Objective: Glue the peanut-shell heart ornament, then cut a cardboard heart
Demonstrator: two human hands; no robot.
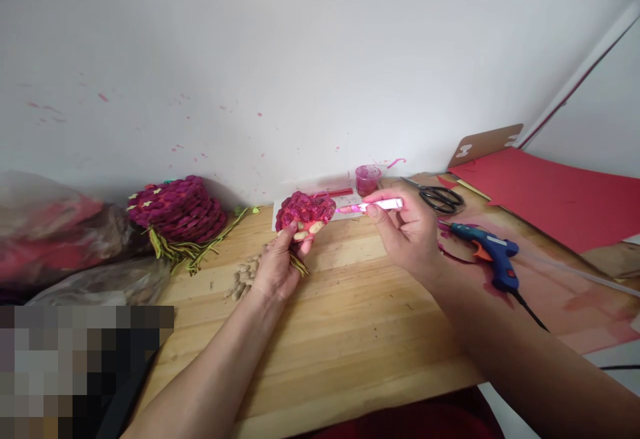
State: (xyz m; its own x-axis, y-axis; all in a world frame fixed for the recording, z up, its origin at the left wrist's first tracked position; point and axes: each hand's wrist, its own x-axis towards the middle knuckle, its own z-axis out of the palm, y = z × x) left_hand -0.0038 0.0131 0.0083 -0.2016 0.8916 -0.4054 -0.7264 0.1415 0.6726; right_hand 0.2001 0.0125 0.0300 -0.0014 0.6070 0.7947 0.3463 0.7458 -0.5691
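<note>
Your piece [303, 210] shows magenta, cream at its six o'clock; a magenta stack [185, 216] at its nine, a red sheet [560, 192] at its three. Your slim tool [387, 204] is white and pink.

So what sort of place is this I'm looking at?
Most likely a craft workspace: a blue glue gun and black scissors lie on the wooden tabletop, near a large red sheet.

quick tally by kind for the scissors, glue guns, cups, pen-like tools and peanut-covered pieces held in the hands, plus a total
Scissors: 1
Blue glue gun: 1
Pink-stained cup: 1
White pen-like tool, in the right hand: 1
Peanut-covered piece, in the left hand: 1
Total: 5
</note>
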